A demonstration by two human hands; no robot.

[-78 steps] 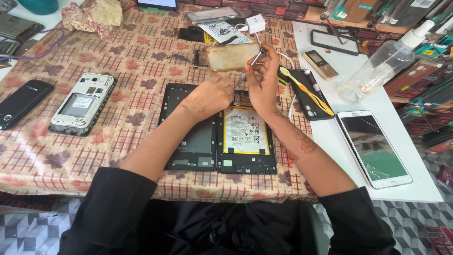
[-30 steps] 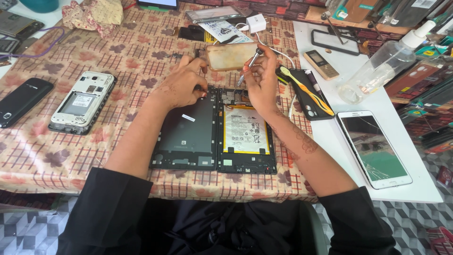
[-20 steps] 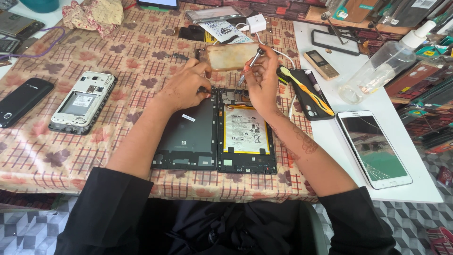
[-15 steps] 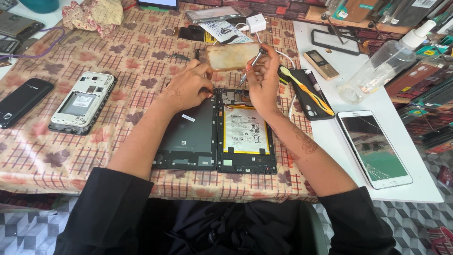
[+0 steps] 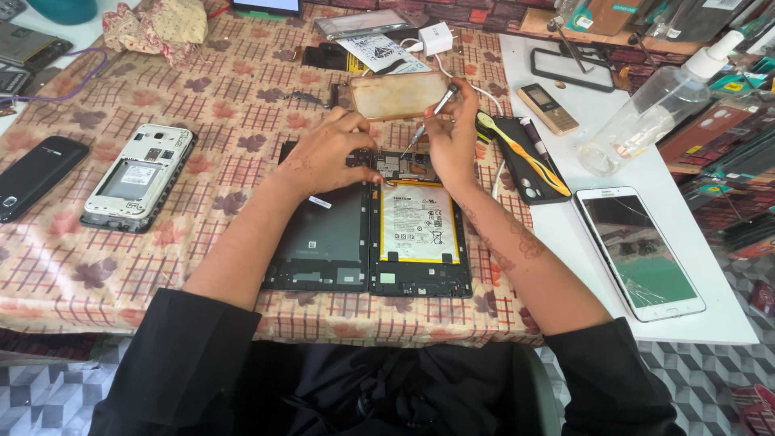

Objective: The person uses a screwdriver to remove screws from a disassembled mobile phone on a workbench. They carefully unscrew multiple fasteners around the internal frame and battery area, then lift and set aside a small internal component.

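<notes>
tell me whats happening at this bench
A person sits at a table covered with a patterned cloth, working on an opened tablet whose battery and circuit board are exposed. The right hand holds a thin screwdriver, its tip down at the board near the tablet's top edge. The left hand rests on the tablet's upper edge, beside the removed back cover. An opened white phone lies to the left, and a cracked white tablet to the right.

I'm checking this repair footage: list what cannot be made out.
Head view only:
- Screwdriver tip: too small to see what it touches.
- Circuit board: partly covered by left hand and right hand.
- Clear spray bottle: behind it, clutter cut off by the frame edge.
</notes>
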